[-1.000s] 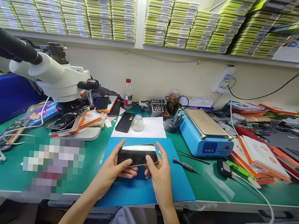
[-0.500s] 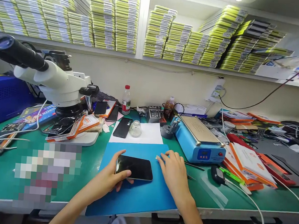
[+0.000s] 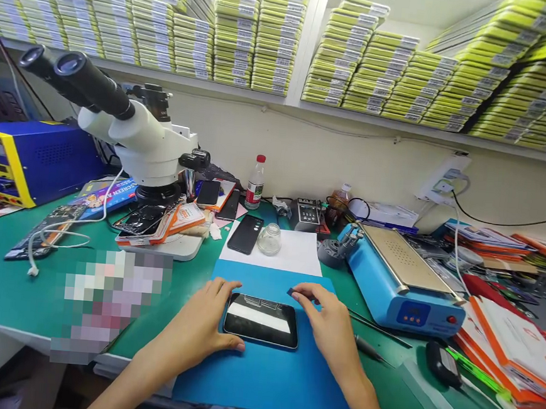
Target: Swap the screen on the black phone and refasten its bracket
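Observation:
A smartphone (image 3: 261, 331) with a dark glossy screen lies level on the blue mat (image 3: 240, 378), a bright reflection across its glass. My left hand (image 3: 214, 316) is closed around its left end, fingers at the far corner and thumb at the near edge. Just beyond the phone's right far corner, my right hand (image 3: 324, 312) pinches a small, dark, flat piece (image 3: 291, 291) between thumb and index finger. The piece is too small to name. On white paper behind the mat are a black phone (image 3: 245, 234) and a glass jar (image 3: 269, 239).
A blue heating plate machine (image 3: 403, 284) stands to the right, with tweezers (image 3: 381, 328) and a pointed tool (image 3: 368, 347) before it. A microscope (image 3: 150, 138) is at the left. Orange-and-white packets (image 3: 517, 350) lie far right; boxed stacks (image 3: 281, 41) fill the shelf.
The view has swung left. The smartphone now lies flatter on the mat, and my left thumb has moved off its screen to the near edge. The small piece at my right fingertips looks darker.

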The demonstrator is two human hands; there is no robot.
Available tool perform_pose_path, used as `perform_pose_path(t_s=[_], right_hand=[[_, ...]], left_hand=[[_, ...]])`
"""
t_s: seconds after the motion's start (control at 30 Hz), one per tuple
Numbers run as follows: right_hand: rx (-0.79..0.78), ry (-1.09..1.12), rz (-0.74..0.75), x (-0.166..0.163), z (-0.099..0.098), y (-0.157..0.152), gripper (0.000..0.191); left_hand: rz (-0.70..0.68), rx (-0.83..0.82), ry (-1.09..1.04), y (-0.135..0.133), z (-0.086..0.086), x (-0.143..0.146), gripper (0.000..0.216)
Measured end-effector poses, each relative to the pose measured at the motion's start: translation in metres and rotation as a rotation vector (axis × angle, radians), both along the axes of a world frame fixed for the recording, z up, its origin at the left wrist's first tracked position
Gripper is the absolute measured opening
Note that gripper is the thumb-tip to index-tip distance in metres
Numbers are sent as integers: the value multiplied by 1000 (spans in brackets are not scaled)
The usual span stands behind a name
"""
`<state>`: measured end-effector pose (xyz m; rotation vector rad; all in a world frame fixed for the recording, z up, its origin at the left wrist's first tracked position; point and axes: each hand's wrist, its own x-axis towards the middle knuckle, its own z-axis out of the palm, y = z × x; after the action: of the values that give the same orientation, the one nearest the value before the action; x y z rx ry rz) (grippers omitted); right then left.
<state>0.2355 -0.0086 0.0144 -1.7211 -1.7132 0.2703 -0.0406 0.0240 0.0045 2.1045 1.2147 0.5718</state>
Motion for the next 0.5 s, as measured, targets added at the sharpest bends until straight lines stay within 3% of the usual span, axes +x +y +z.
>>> perform_pose_path(t_s=[0.23,0.5], right_hand=[[-61,80,306,-61,4,28,23],[-60,57,320,-66,-10,32,21]], left_hand=[[7,117,18,3,-16,5,68],[61,128,-5,1,-24,8,88]])
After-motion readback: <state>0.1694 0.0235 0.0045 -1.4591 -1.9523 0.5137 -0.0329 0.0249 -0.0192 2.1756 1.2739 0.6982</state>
